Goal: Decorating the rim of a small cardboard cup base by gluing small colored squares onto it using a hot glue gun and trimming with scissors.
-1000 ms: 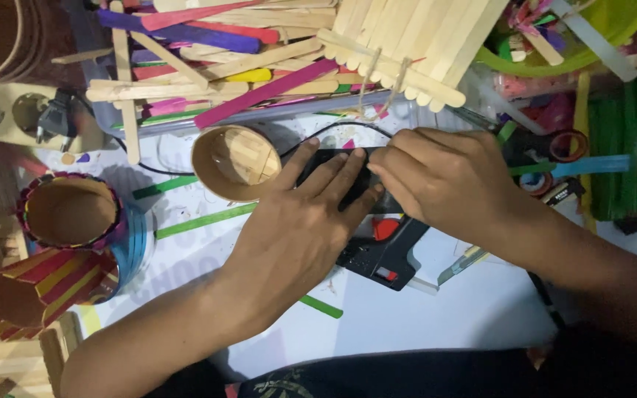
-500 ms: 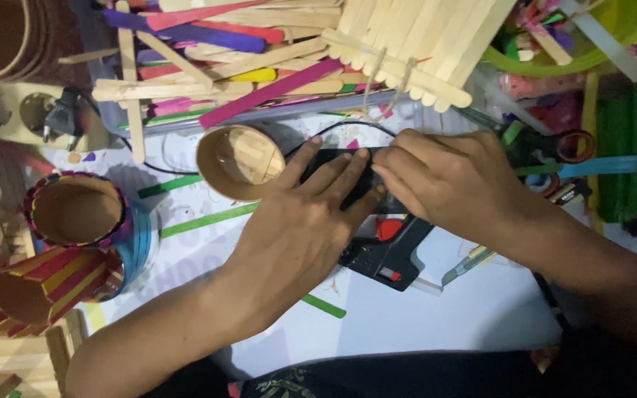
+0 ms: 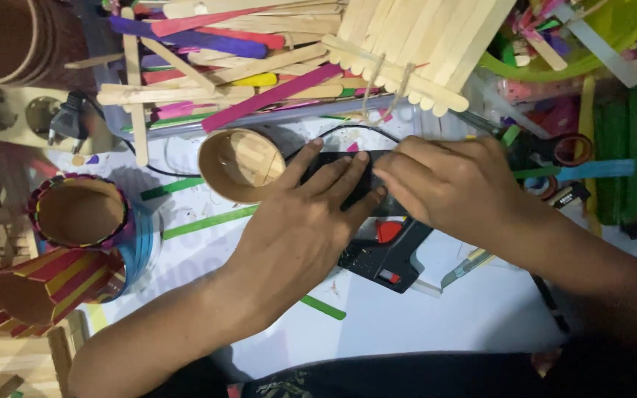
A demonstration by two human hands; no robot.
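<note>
A black glue gun (image 3: 386, 254) with a red trigger lies on the white table sheet (image 3: 407, 324). My left hand (image 3: 300, 221) rests on its barrel, fingers spread over the black body. My right hand (image 3: 451, 184) meets it from the right, fingertips pinched on the same barrel. Whether either hand has a full grip is hidden by the fingers. Just left of the hands a plain cardboard tube (image 3: 241, 166) stands open end up, close to my left thumb.
A heap of plain and coloured craft sticks (image 3: 259, 66) fills the back. Stick-covered tubes (image 3: 82, 214) stand at the left with a power strip and plug (image 3: 68, 121). Green sticks (image 3: 208, 221) lie on the sheet. Scissors (image 3: 554, 151) and green stick bundles sit at the right.
Both hands stay on the glue gun; the view has shifted slightly and the fingers have adjusted a little on the barrel.
</note>
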